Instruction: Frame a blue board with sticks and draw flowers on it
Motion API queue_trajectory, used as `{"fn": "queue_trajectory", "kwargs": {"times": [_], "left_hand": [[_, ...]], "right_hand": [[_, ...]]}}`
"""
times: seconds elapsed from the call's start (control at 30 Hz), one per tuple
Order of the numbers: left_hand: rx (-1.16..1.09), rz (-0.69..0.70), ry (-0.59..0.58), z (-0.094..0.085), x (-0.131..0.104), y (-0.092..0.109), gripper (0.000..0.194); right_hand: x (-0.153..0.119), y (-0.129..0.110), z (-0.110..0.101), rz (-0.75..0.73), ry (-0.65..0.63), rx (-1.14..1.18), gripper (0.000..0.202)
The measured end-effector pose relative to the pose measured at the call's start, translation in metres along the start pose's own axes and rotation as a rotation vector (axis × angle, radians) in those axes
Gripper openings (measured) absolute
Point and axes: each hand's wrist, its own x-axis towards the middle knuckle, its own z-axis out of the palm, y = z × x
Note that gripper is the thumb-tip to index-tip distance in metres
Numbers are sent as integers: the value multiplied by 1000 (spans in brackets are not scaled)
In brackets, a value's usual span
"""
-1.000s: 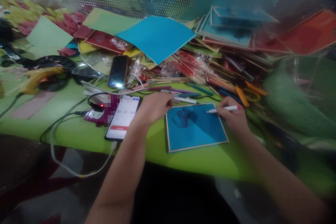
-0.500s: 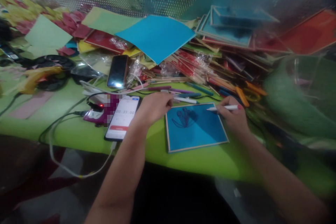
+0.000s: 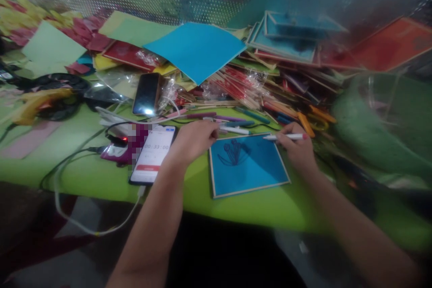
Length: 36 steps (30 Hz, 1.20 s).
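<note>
A blue card (image 3: pixel 249 171) with a pale wooden edge lies on the green table, a dark flower-like drawing (image 3: pixel 234 152) on its upper left part. My right hand (image 3: pixel 297 146) holds a white marker (image 3: pixel 292 136) with a red end, its tip at the card's upper right area. Curled, my left hand (image 3: pixel 200 137) rests by the card's upper left corner; whatever its fingers hold, if anything, is hidden. Near its fingertips lies another white marker (image 3: pixel 235 130). Left of my left wrist is a lit phone (image 3: pixel 153 153) showing a timer.
Behind the card are scattered pens (image 3: pixel 254 115), orange-handled scissors (image 3: pixel 306 124), wooden sticks (image 3: pixel 232 87), a loose blue sheet (image 3: pixel 199 49) and stacked framed cards (image 3: pixel 286 47). A dark phone (image 3: pixel 146 94), cables and a yellow glue gun (image 3: pixel 40 103) are at left; a green basket (image 3: pixel 381 121) stands right.
The whole view has shifted slightly, so things appear a little further left. The marker in my right hand has moved slightly up on the card. My left hand stays by the card's corner.
</note>
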Motion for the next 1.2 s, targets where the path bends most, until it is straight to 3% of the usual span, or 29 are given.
{"fn": "queue_trajectory", "kwargs": {"times": [0.63,1.2], "left_hand": [[-3,7,9,1,0,-2,10],[-6,11,-18,0,1,-2,13]], "right_hand": [[1,-4,0,21,-61,25,17],[1,-4,-1,22,-2,-23,15]]}}
